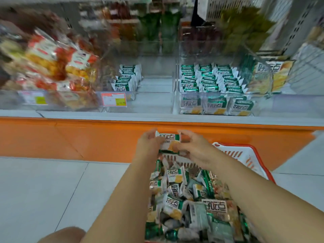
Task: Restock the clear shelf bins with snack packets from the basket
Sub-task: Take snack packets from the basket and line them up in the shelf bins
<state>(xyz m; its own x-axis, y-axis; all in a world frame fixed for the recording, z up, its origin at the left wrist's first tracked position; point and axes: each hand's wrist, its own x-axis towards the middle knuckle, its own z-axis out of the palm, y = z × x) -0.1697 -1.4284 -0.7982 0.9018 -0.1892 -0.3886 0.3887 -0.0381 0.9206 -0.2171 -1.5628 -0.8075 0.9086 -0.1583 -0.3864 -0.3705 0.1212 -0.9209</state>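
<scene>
The left hand (pixel 149 144) and right hand (pixel 196 149) each pinch one end of a green-and-white snack packet (pixel 169 142) above the red-rimmed basket (pixel 245 148), below the clear shelf bins (pixel 154 100) — probably light, soft, slippery film, best gripped at its crimped end seams.

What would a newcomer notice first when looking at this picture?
At centre, the left hand and right hand hold a green-and-white snack packet above the red basket, heaped with similar packets. Above the orange shelf front, the right clear bin is packed with rows, while the middle bin holds one short row.
</scene>
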